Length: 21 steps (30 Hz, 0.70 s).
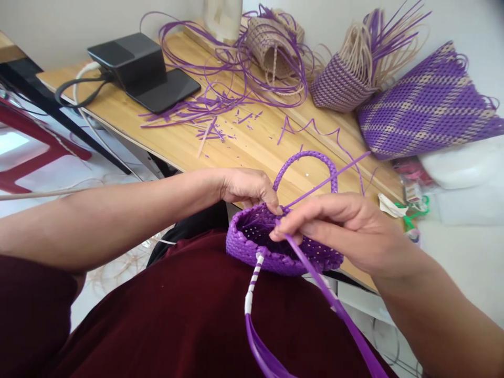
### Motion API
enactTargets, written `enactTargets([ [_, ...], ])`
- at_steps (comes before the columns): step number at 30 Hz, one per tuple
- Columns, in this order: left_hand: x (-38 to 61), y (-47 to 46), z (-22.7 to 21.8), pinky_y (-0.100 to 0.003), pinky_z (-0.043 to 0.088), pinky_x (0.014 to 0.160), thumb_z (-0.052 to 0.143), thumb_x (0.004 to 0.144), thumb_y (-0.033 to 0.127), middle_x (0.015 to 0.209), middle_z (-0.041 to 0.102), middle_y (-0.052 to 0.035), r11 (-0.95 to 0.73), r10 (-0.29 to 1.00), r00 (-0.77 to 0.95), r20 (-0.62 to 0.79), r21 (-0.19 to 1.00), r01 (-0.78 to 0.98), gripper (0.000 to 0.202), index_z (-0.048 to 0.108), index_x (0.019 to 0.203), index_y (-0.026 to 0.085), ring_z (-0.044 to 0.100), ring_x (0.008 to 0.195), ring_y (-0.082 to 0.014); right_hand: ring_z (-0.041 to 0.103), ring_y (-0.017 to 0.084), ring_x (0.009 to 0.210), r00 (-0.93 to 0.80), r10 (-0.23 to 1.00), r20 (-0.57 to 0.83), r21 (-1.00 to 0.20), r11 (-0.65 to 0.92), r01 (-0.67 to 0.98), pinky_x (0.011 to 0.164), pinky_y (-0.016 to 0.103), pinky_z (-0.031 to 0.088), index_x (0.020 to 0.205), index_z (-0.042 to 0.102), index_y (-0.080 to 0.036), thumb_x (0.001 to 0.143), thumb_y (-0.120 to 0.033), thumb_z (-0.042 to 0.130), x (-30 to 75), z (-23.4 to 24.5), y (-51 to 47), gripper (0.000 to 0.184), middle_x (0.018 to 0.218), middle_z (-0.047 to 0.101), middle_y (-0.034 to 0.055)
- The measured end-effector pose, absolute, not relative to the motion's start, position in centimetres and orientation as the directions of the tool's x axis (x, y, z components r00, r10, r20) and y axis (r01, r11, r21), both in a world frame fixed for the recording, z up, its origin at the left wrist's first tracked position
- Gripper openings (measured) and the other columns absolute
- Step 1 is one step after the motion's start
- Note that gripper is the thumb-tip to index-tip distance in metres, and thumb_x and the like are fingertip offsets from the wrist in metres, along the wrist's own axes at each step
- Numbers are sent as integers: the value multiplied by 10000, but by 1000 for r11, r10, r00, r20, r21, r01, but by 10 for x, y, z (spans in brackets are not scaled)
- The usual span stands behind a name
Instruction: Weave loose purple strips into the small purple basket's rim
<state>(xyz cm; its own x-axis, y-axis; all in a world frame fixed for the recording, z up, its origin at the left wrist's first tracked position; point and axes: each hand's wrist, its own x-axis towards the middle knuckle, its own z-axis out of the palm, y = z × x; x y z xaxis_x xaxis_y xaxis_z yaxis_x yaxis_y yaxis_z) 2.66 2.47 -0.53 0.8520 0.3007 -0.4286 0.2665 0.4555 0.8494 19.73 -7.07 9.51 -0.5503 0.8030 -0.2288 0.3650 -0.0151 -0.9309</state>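
Note:
A small purple woven basket [252,252] rests against my body at the table's near edge, its mouth facing up toward me. One finished braided handle [305,154] arches from its far rim. My left hand [254,189] grips that far rim, thumb on the edge and fingers hidden behind it. Over the opening, my right hand [334,226] pinches a purple strip [301,254] between thumb and fingers. From the near rim hangs a bundle of purple strips [255,336], partly wrapped in white near the basket. Another thin strip [326,181] slants up from the far rim.
A black phone stand [129,63] with a phone [163,89] stands at the back left. Strip offcuts [212,128] and a coil of purple strips [236,68] lie mid-table. Larger woven baskets [425,110] stand at the right. Green-handled scissors [417,210] lie near the right edge.

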Motion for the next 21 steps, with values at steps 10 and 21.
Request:
enactTargets([
  [10, 23, 21, -1, -204, 394, 413, 836, 539, 281, 516, 635, -45, 471, 362, 818, -448, 845, 254, 240, 679, 569, 102, 487, 420, -102, 709, 181, 722, -458, 835, -303, -765, 73, 640, 624, 263, 602, 926, 718, -259, 791, -246, 795, 196, 134, -112, 156, 848, 742, 11],
  [21, 25, 18, 2, -183, 384, 414, 795, 513, 215, 492, 602, -6, 476, 356, 823, -442, 844, 247, 171, 687, 590, 108, 453, 402, -77, 688, 185, 913, -589, 800, 117, -287, 595, 751, 796, 305, 561, 998, 711, -248, 895, -85, 581, 194, 109, -85, 232, 987, 726, 4],
])
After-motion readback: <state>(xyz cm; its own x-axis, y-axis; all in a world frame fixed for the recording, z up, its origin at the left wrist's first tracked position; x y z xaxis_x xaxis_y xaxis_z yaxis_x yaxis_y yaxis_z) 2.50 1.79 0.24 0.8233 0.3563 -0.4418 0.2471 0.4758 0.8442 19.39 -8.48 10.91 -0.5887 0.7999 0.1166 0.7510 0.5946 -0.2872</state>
